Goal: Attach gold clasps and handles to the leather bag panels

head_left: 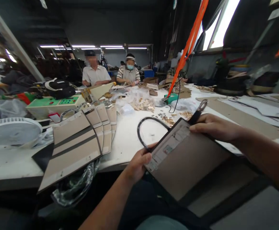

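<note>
Between my hands is a tilted flat bag panel (189, 159), grey-brown board with dark bands across it and a pale taped strip along its upper edge. My left hand (138, 163) pinches the panel's left corner, thumb on top. A dark handle loop (139, 127) curves out beyond that edge. My right hand (214, 127) grips the upper right corner, close to a short black strap (197, 113) with a metal ring-like end. The fingers under the panel are hidden. Similar panels (76, 137) lie fanned in a stack to the left, overhanging the table edge.
On the white table (127, 140) lie small metal parts (169, 120) and plastic bags (139, 103). A round white fan (12, 131) and a green-topped machine (54, 102) stand left. An orange strip (187, 48) hangs down to the table. Several people (95, 73) sit across.
</note>
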A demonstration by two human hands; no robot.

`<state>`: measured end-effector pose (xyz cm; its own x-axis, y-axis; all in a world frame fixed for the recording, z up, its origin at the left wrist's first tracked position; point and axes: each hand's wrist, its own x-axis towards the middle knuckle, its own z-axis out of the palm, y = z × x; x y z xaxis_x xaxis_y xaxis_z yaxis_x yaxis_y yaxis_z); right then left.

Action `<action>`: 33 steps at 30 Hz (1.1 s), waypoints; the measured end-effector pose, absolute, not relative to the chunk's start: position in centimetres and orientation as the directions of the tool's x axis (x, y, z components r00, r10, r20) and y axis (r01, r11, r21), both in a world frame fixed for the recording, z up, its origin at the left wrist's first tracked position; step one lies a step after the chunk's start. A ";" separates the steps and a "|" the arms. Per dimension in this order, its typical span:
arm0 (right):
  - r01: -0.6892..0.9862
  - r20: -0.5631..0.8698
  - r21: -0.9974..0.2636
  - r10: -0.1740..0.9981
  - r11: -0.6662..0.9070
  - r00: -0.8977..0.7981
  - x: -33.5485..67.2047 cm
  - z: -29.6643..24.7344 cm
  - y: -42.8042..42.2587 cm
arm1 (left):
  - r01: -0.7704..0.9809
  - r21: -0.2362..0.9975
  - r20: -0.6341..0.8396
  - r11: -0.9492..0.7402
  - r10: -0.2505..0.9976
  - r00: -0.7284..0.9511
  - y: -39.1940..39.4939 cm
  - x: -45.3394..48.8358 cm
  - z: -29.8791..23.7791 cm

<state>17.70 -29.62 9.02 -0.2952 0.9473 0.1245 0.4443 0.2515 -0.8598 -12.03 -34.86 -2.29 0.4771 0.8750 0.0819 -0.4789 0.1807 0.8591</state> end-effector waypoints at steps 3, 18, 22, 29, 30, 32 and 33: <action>0.505 -0.211 -0.849 0.780 0.152 -0.589 16.3 6.1 -25.4 | -0.312 0.892 -0.130 0.327 0.847 0.515 -36.5 -14.4 -7.1; 0.589 -0.310 -0.764 0.650 0.265 -0.694 7.7 -5.5 -16.9 | -0.352 0.775 -0.455 0.525 0.850 0.265 -36.3 -15.9 -14.1; 0.717 -0.297 -0.645 0.777 0.265 -0.555 8.0 -6.2 -17.4 | -0.515 0.643 -0.542 0.567 0.812 0.218 -36.8 -13.9 -14.6; 0.603 0.301 -0.750 0.952 0.273 -0.057 8.8 -3.2 -23.8 | -0.572 0.587 -0.573 0.573 0.793 0.206 -36.4 -11.9 -14.2; 0.510 0.325 -0.816 0.946 0.273 0.014 8.5 -2.8 -25.0 | -0.584 0.576 -0.572 0.572 0.792 0.212 -36.1 -11.5 -14.1; 0.240 0.312 -0.929 0.945 0.282 0.097 7.7 -2.5 -26.6 | -0.603 0.558 -0.570 0.570 0.791 0.221 -35.5 -10.7 -14.0; 0.092 0.294 -0.954 0.948 0.284 0.119 7.1 -2.7 -27.1 | -0.608 0.554 -0.569 0.569 0.792 0.222 -35.3 -10.3 -13.9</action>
<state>7.09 -27.13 -2.67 0.1189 0.9484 0.2938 0.0915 0.2842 -0.9544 -10.31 -35.25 -13.92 0.2218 0.7918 -0.5691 -0.6082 0.5685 0.5539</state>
